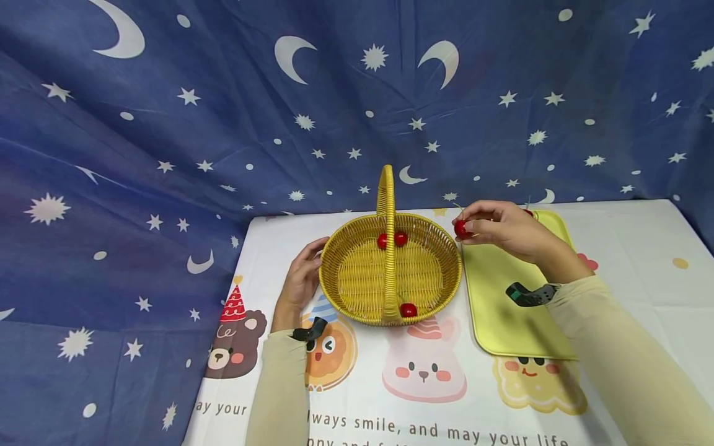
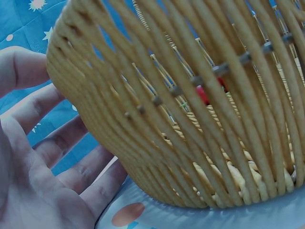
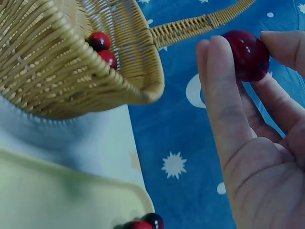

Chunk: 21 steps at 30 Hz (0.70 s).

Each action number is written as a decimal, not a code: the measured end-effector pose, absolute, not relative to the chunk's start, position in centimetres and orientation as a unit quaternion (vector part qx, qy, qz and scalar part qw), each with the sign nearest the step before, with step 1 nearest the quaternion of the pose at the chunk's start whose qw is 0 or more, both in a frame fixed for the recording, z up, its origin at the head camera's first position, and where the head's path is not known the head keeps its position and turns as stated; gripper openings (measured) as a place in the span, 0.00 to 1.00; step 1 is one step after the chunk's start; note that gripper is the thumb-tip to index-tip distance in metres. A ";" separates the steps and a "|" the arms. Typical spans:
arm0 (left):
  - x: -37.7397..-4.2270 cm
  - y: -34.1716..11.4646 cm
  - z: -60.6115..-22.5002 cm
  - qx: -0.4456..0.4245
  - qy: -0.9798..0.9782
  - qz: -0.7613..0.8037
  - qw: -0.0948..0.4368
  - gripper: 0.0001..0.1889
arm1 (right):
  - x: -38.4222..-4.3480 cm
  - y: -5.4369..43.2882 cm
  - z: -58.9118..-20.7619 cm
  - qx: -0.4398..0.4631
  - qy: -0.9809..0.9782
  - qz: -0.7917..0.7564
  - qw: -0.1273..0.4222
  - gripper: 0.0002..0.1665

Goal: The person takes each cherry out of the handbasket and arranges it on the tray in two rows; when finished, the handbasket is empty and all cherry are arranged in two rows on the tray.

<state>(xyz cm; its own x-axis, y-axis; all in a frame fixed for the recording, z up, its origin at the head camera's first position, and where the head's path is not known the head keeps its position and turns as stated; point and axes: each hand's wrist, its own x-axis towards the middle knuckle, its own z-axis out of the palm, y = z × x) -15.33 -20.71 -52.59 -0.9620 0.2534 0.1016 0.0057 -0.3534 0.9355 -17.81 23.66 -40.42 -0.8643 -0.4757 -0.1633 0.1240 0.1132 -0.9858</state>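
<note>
Basket (image 1: 359, 272): three cherries (image 1: 408, 310) inside, two close together on the far side, one near, right of the handle's base. Tray (image 1: 502, 303), right of basket: more fruit (image 3: 138, 225) at far end, partly hidden. Hands apart. Right hand (image 1: 504, 232) pinches a held cherry (image 1: 463, 229) between thumb and fingertips, just beside basket's right rim. Left hand (image 1: 300, 280): fingers loosely extended, touching basket's left side.

A creased blue cloth (image 1: 329, 130) hangs along the far side and down the left, scattered with white moons (image 1: 284, 59), stars (image 1: 374, 57) and dots (image 1: 183, 21). Against it lies a white tablecloth (image 1: 641, 291), printed with a bear (image 1: 237, 350) at left, a pink rabbit (image 1: 424, 387) near the middle, and lettering (image 1: 366, 424) along the near side.
</note>
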 end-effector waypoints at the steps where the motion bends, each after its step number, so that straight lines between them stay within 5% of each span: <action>1: -15.3 -20.7 -52.6 0.114 0.563 0.815 0.077 0.27 | -17.7 23.9 -40.5 -0.116 0.713 -0.655 0.221 0.16; 15: -15.3 -20.7 -52.6 0.115 0.565 0.813 0.077 0.26 | -16.8 26.6 -43.1 -0.061 0.673 -0.721 0.154 0.15; 21: -15.3 -20.7 -52.6 0.113 0.564 0.814 0.076 0.27 | -16.3 27.6 -44.2 -0.008 0.749 -0.650 0.127 0.22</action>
